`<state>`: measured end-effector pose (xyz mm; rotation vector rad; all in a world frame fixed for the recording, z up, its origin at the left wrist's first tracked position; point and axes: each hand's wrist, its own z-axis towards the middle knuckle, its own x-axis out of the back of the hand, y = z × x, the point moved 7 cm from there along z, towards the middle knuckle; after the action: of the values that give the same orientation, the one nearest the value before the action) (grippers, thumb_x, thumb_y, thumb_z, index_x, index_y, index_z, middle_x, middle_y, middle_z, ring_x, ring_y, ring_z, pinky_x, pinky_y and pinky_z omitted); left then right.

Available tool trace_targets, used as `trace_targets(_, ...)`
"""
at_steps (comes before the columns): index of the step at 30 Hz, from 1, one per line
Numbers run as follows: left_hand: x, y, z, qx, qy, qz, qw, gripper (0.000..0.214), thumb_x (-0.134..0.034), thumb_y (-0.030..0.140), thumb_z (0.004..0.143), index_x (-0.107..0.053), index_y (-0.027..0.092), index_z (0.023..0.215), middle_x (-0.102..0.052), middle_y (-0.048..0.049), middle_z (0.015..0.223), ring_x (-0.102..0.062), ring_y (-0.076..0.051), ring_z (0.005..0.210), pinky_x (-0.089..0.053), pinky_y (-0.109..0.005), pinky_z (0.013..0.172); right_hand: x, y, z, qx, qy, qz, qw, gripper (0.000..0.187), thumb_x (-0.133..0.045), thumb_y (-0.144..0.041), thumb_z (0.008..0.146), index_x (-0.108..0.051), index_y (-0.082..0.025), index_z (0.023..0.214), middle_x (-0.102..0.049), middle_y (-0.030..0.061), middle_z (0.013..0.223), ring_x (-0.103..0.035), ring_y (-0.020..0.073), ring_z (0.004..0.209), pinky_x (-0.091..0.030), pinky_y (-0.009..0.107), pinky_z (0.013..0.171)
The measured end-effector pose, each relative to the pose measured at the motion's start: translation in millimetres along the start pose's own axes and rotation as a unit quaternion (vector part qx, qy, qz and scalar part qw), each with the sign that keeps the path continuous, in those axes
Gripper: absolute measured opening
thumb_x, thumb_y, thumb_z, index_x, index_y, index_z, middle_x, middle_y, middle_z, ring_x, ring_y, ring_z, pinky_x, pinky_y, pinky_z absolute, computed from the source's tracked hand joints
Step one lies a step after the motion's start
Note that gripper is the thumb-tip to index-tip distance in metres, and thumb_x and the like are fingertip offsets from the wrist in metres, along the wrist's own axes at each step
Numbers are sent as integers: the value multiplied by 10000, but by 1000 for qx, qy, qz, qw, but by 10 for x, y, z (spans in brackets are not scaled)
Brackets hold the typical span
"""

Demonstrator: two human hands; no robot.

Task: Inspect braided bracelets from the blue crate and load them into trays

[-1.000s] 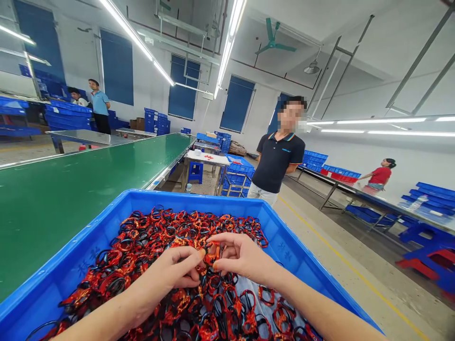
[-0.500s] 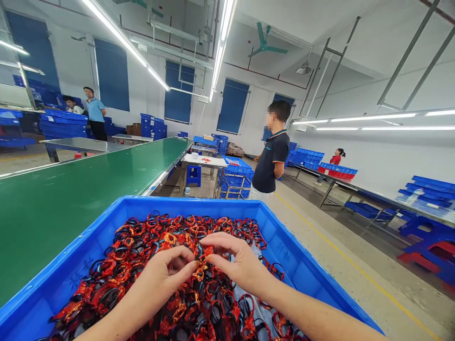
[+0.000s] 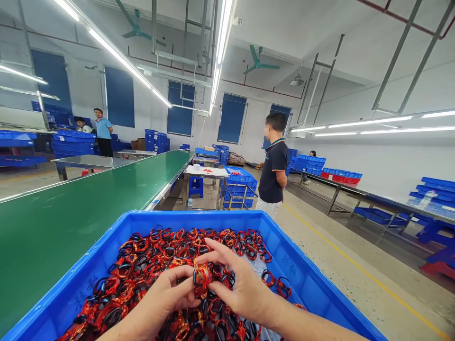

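A small ring-shaped piece [image 3: 203,274], mottled red and orange with a black and blue edge, is held up above the bin. My left hand [image 3: 167,293] pinches its left side between thumb and fingers. From the other side, my right hand [image 3: 245,284] has its thumb and a bent finger on the same piece, while the index finger sticks out above. Below both hands, many similar red and black ring pieces [image 3: 149,260] lie heaped in a blue plastic bin [image 3: 199,217]. Part of the pile is hidden by my hands and forearms.
A green conveyor belt [image 3: 106,194] runs along the left. Beyond the bin stand a white-topped table [image 3: 209,171], stacked blue crates [image 3: 241,182] and a person in a dark polo shirt [image 3: 275,166]. A long bench [image 3: 377,201] with crates lines the right.
My hands have brought a ring piece up into clear view between them. The right index finger has lifted away. The camera view has tilted slightly upward.
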<state>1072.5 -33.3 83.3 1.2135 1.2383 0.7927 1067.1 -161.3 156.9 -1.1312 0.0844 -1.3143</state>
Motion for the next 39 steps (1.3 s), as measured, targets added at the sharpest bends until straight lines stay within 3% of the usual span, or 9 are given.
trace_targets(4,12,37,6,-15,4,15,1000,279,-759,435,625,-672,174,677,-550,20,600,-515,-129,594,-487,-339,741,-25,57,-7,-15,15,49,999,754,-588,-52,723,-295,-285,1378,-525,57,1251,-557,170,1029,-467,351,892)
trace_targets(12,22,58,39,-28,-13,74,997,287,-733,445,649,-688,189,772,-659,-12,770,-580,-177,746,-478,-293,741,-49,72,13,-47,13,78,996,691,-625,-59,709,-363,-251,1319,-562,41,1081,-559,151,936,-476,325,842)
trace_targets(21,34,58,65,-55,-6,108,993,223,-728,408,643,-705,202,726,-656,2,710,-584,-192,733,-462,-275,713,-73,20,9,-58,0,90,994,673,-623,-83,698,-394,-255,1307,-584,28,1004,-568,145,847,-495,298,776)
trace_targets(23,46,63,71,-59,2,109,992,239,-727,426,641,-710,208,737,-666,-1,712,-587,-189,719,-462,-268,693,-60,33,20,-69,1,91,993,582,-636,-122,712,-475,-251,1256,-611,19,960,-579,144,823,-495,288,763)
trace_targets(27,102,126,63,-83,37,88,992,286,-752,449,606,-717,212,764,-683,-9,714,-591,-182,688,-471,-265,665,-6,202,37,-127,28,83,988,173,-600,-235,789,-703,-218,928,-678,17,844,-604,154,782,-477,273,713)
trace_targets(31,147,173,39,-94,70,82,990,283,-755,433,613,-701,199,761,-650,5,651,-565,-160,636,-467,-269,666,-3,439,31,-174,49,152,972,201,-615,-312,795,-723,-215,934,-702,22,839,-615,159,761,-468,268,698)
trace_targets(39,99,197,35,-122,36,138,982,234,-726,386,668,-683,181,773,-570,23,580,-473,-127,579,-356,-231,567,-41,617,10,-204,54,189,959,265,-651,-381,762,-727,-199,940,-694,20,773,-597,138,676,-459,247,638)
